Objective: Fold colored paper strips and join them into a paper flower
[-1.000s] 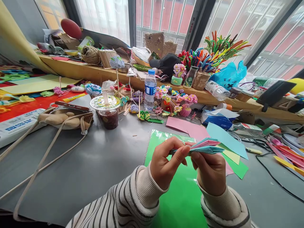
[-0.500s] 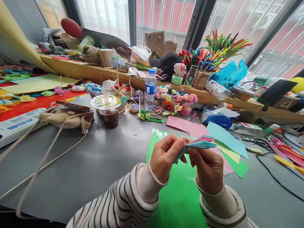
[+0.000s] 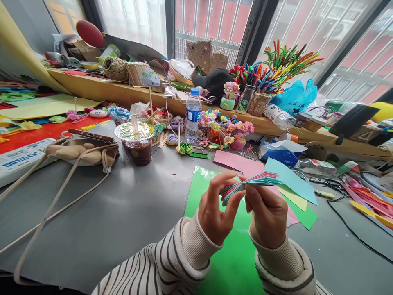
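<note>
A pleated bundle of pink and light blue paper [image 3: 264,179] is pinched at its middle, its folds fanning out at both ends. My right hand [image 3: 270,213] is closed on it near the centre, thumb and fingers together. Around the bundle's left end curves my left hand [image 3: 216,209], thumb below and fingers above, touching the folds. Beneath both hands lies a shiny green sheet [image 3: 229,250]. Just behind and to the right are loose sheets: pink [image 3: 229,159], light blue [image 3: 290,180] and yellow [image 3: 293,197].
A lidded drink cup [image 3: 137,149], a water bottle [image 3: 193,116] and crocheted flowers [image 3: 227,127] stand behind. At left are a tan bag [image 3: 80,153] and a power strip [image 3: 24,159]. Scissors [image 3: 330,183] and a black cable [image 3: 353,231] lie at right.
My left thumb has moved down from the top of the bundle to below it, and the left fingers have spread wider. The bundle's left end now shows fanned pink and blue folds.
</note>
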Demonstrator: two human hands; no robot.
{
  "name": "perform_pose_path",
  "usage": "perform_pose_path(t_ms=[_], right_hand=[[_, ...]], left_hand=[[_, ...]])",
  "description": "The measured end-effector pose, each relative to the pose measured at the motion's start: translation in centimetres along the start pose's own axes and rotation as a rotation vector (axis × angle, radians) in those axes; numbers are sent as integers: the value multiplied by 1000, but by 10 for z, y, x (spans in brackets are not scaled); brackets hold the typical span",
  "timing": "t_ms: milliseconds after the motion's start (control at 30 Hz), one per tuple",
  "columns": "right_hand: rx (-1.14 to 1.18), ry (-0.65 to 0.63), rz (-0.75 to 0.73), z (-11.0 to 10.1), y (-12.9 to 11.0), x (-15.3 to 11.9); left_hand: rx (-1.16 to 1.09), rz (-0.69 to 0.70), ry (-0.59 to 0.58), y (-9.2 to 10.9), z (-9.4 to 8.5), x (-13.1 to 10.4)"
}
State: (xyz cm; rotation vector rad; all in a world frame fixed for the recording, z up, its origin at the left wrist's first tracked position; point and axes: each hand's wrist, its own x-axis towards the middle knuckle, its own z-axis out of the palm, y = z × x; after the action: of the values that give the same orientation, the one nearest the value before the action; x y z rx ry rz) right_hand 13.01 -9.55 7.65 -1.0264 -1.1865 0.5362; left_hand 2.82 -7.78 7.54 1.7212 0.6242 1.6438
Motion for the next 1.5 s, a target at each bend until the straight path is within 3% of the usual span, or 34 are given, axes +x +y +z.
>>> perform_pose_path(t_ms=[100,200,467,700,1100,1500], right_hand=[[34,6,-5,1,1,1],[39,30,-17,2,0,0],[16,83,-9,4,-4,-2],[7,107,-15,6,-3,-2],[-71,160,-8,8,-1,-2],[-106,222,-43,11,2,-3]], left_hand=[[148,209,-32,-4,-4,0],[249,320,-32,-8,-5,1],[328,410,60,-14,1,-2],[272,270,100,-8,6,-1],[18,-68,-4,7,3,6],[-129,-364,-22,12,1,12]])
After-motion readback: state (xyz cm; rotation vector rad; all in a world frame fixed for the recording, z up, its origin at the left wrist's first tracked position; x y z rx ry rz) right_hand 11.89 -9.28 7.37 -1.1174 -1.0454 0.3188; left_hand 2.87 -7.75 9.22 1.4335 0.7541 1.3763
